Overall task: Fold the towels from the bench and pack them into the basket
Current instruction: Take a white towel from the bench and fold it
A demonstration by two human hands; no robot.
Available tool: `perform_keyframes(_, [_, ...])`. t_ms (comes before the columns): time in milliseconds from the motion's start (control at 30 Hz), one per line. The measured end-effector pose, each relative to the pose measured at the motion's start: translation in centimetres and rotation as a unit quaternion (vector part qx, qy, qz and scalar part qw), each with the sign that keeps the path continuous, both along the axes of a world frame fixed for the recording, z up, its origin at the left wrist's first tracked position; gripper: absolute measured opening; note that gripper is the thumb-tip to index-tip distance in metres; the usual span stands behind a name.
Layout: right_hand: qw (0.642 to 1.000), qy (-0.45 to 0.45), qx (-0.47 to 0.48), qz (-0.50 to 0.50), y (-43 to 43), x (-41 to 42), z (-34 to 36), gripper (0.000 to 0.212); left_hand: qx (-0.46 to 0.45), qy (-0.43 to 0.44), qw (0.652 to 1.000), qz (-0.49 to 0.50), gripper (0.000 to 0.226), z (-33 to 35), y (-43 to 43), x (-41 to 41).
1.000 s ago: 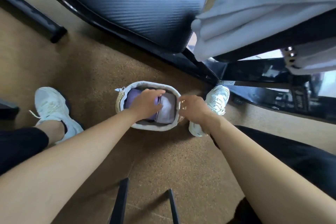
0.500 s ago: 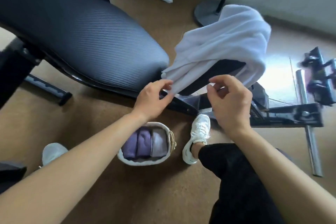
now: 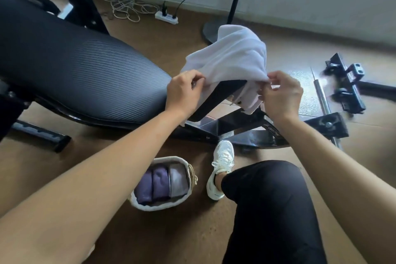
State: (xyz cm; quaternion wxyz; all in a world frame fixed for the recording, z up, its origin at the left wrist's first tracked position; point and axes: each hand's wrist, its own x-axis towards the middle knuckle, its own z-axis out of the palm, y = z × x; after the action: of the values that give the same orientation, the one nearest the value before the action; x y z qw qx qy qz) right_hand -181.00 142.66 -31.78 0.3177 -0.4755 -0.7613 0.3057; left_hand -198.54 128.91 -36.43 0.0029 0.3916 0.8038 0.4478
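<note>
A pale lilac-white towel (image 3: 233,58) is draped over the small black seat pad (image 3: 218,97) of the bench. My left hand (image 3: 184,92) pinches the towel's near left edge. My right hand (image 3: 280,94) pinches its right edge, where a fold hangs down. On the floor below, a small white basket (image 3: 190,170) holds three folded towels (image 3: 160,182) standing side by side: two purple, one greyish lilac.
The long black ribbed bench pad (image 3: 81,79) fills the left. The bench's black steel frame (image 3: 257,128) and a loose bar (image 3: 323,100) lie to the right. A lamp base, power strip (image 3: 167,17) and cables sit near the wall. My white shoe (image 3: 220,167) stands beside the basket.
My hands left the basket, rose to the towel on the seat pad and took hold of its edges. The view lifted from the floor to the bench.
</note>
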Motion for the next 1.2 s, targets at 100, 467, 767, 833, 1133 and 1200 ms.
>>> perform_keyframes(100, [1.000, -0.024, 0.010, 0.006, 0.7, 0.5, 1.3, 0.009, 0.005, 0.002, 0.999, -0.051, 0.024, 0.3, -0.3, -0.1])
perform_keyframes(467, [0.993, -0.058, 0.042, 0.095, 4.5, 1.4, 7.7, 0.006, -0.004, 0.094, 0.990, -0.104, 0.035, 3.7, 3.2, 1.5])
perform_keyframes(767, [0.955, -0.188, 0.210, 0.095, 7.5, -0.3, 7.8, 0.012, -0.025, 0.021, 0.995, -0.089, 0.019, 5.3, 3.4, 0.9])
perform_keyframes(833, [0.959, -0.183, 0.199, 0.083, 8.3, -0.9, 8.5, 0.015, -0.025, -0.029, 0.996, -0.079, 0.019, 5.6, 3.8, 0.5])
perform_keyframes(1133, [0.982, 0.072, 0.027, 0.174, 6.8, -7.4, 12.4, 0.005, 0.107, -0.259, 0.960, 0.006, 0.013, 7.4, 3.2, -2.5])
perform_keyframes(1200, [0.973, 0.111, -0.009, 0.204, 4.7, -9.4, 12.5, 0.002, 0.149, -0.318, 0.936, -0.001, 0.014, 7.7, 2.0, -3.9])
